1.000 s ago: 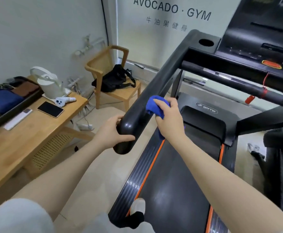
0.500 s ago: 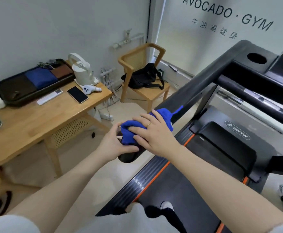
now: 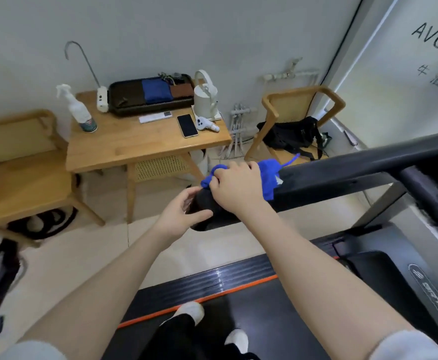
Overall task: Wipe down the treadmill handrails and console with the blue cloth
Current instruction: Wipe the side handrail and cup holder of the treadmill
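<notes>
The black treadmill handrail (image 3: 342, 175) runs from the right edge toward the middle of the view and ends in a rounded tip. My right hand (image 3: 236, 188) presses the blue cloth (image 3: 268, 174) over the rail close to that tip, fingers curled around the cloth. My left hand (image 3: 180, 213) cups the rail's end from the left, thumb under it. The console is out of view; only a dark crossbar (image 3: 431, 196) shows at the right.
A wooden table (image 3: 140, 144) stands to the left with a spray bottle (image 3: 79, 110), black tray (image 3: 150, 96), phone (image 3: 187, 125) and white kettle (image 3: 205, 96). A wooden chair (image 3: 298, 118) holds a black bag. Another chair (image 3: 18, 178) is far left. My feet stand on the treadmill belt (image 3: 277, 320).
My view has swung left, bringing the whole table and a second chair into sight. My right hand with the cloth has slid down the rail to its end, meeting my left hand.
</notes>
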Available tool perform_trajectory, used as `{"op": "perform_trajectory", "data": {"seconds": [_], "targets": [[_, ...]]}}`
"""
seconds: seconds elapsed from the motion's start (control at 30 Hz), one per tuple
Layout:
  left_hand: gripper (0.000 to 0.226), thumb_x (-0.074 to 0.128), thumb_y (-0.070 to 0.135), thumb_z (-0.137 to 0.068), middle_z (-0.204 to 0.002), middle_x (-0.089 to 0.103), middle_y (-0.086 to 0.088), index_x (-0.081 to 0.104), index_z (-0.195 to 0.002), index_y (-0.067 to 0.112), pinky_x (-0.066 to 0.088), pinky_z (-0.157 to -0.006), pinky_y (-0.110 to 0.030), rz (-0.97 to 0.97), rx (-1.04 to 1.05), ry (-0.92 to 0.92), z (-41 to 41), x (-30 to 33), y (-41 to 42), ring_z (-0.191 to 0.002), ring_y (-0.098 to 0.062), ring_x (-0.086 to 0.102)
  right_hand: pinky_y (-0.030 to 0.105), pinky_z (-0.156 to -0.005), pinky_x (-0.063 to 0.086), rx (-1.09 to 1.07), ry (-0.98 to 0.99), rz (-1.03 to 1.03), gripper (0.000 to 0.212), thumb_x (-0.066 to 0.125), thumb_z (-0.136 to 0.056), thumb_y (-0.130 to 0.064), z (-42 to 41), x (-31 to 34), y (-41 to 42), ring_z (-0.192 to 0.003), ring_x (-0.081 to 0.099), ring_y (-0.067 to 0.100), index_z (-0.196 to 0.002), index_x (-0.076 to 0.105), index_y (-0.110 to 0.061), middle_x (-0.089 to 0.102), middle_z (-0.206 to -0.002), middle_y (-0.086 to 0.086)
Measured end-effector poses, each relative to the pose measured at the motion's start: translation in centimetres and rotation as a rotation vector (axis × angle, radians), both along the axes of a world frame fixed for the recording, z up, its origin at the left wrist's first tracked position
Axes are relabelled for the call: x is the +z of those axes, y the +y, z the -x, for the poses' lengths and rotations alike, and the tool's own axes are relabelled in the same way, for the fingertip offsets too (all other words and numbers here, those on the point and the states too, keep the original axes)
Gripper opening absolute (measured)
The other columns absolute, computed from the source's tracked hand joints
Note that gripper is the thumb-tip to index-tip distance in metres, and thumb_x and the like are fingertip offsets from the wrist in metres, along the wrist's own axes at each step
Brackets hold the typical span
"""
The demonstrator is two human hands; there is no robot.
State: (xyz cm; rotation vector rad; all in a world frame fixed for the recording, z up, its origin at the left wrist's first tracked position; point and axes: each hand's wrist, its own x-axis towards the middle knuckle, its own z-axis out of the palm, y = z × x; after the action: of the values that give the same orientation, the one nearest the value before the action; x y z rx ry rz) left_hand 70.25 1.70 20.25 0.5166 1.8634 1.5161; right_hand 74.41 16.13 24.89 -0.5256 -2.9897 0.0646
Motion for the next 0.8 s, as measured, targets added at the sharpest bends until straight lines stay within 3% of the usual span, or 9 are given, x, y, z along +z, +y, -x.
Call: {"op": "perform_trajectory", "data": {"seconds": [0.1,0.23,0.3,0.4,0.5,0.6,0.73,0.8], "targets": [[0.043,0.074,0.016,-0.064,-0.102,0.065,0.006,0.054,-0.100,0.028,0.048,-0.086,-0.023,0.026,0.056,-0.008,-0.2,0.3,0.0,-0.097,-0.007,0.060,0.038,-0.086,0.031,0.171,0.078,-0.018,0.037,0.033,-0.096,-0.034,-0.2,-0.6,-2.4,-0.096,0.052,0.029,-0.101,0.066,-0.018,0.060,-0.102,0.005],[0.044,0.072,0.003,-0.076,-0.106,0.063,0.001,0.052,-0.113,0.014,0.048,-0.082,-0.015,0.037,0.072,0.018,-0.6,0.6,0.1,-0.099,-0.009,0.059,0.035,-0.078,0.031,0.272,0.055,0.068,0.035,0.035,-0.094,-0.037,0.1,-0.2,-0.3,-0.095,0.055,0.027,-0.102,0.067,-0.025,0.060,-0.098,0.003],[0.046,0.070,0.000,-0.077,-0.111,0.061,0.002,0.050,-0.117,0.012,0.046,-0.089,-0.015,0.045,0.060,0.023,-0.4,0.6,0.2,-0.105,-0.010,0.057,0.032,-0.070,0.029,0.262,0.056,0.074,0.034,0.036,-0.094,-0.038,0.1,0.0,1.6,-0.093,0.058,0.027,-0.100,0.066,-0.023,0.062,-0.096,0.004],[0.049,0.075,0.008,-0.074,-0.119,0.059,0.003,0.052,-0.116,0.018,0.040,-0.103,-0.026,0.121,-0.002,0.076,0.5,0.7,0.0,-0.114,-0.010,0.055,0.031,-0.066,0.029,0.105,0.076,-0.021,0.034,0.036,-0.093,-0.039,-0.7,0.0,5.1,-0.086,0.059,0.029,-0.095,0.064,-0.019,0.063,-0.090,0.006],[0.058,0.076,0.019,-0.073,-0.125,0.056,0.007,0.050,-0.125,0.024,0.037,-0.099,-0.025,0.227,-0.125,0.208,1.4,1.5,0.0,-0.116,-0.009,0.051,0.032,-0.068,0.027,-0.132,0.077,-0.083,0.034,0.038,-0.091,-0.037,-1.4,0.0,7.0,-0.077,0.053,0.027,-0.089,0.066,-0.017,0.056,-0.078,0.004],[0.058,0.076,0.022,-0.074,-0.121,0.056,0.007,0.050,-0.126,0.026,0.034,-0.090,-0.021,0.265,-0.219,0.283,2.1,2.1,0.1,-0.110,-0.007,0.049,0.034,-0.074,0.029,-0.225,0.060,-0.024,0.033,0.039,-0.090,-0.032,-1.0,0.2,5.1,-0.080,0.053,0.027,-0.083,0.067,-0.016,0.063,-0.082,0.006],[0.051,0.078,0.021,-0.071,-0.111,0.060,0.003,0.051,-0.115,0.024,0.042,-0.083,-0.015,0.261,-0.292,0.316,3.2,1.9,0.2,-0.102,-0.010,0.053,0.039,-0.080,0.034,-0.228,0.297,0.012,0.049,0.028,-0.087,-0.034,-1.2,-1.2,-1.5,-0.084,0.058,0.031,-0.079,0.072,-0.016,0.067,-0.079,0.006],[0.045,0.076,0.017,-0.072,-0.098,0.061,0.008,0.051,-0.109,0.020,0.040,-0.072,-0.011,0.238,-0.325,0.357,3.7,1.9,0.3,-0.094,-0.011,0.055,0.043,-0.092,0.031,-0.254,0.370,0.054,0.042,0.033,-0.089,-0.032,-1.6,-2.4,-4.7,-0.099,0.058,0.030,-0.087,0.073,-0.019,0.070,-0.095,0.006]]}}
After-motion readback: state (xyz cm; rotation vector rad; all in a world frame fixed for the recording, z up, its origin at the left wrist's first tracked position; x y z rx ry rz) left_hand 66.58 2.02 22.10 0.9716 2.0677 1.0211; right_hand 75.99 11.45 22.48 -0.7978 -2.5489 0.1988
